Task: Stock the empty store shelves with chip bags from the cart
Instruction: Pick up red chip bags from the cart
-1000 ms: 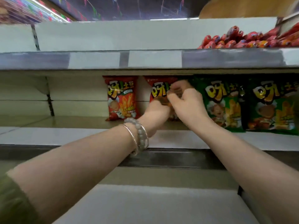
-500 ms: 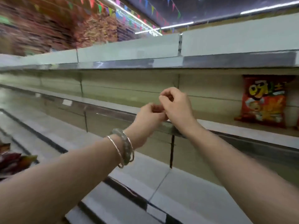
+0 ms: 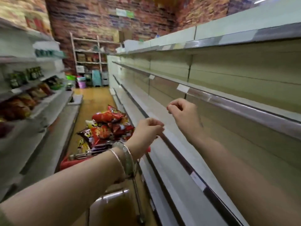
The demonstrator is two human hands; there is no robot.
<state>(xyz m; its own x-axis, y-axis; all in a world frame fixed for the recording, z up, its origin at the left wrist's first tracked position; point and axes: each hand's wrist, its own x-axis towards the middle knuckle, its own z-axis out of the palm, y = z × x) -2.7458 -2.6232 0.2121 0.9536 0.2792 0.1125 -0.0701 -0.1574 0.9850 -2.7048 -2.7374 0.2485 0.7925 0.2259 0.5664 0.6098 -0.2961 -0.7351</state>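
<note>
Left hand (image 3: 147,130) and right hand (image 3: 184,114) are raised in the air, fingers curled in and holding nothing. The chip bags (image 3: 107,124) lie heaped in the cart (image 3: 70,162) just beyond the left wrist, beside the bare shelves (image 3: 244,101). A hasty grab at that loose heap could spill bags onto the floor (image 3: 94,98). Across the aisle are stocked shelves (image 3: 53,101), and a brick wall (image 3: 97,22) closes the far end.

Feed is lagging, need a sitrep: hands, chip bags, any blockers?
Left hand and right hand both curled, empty, raised. Chip bags heaped in cart, beyond left hand. Path to bags looks clear.
</note>
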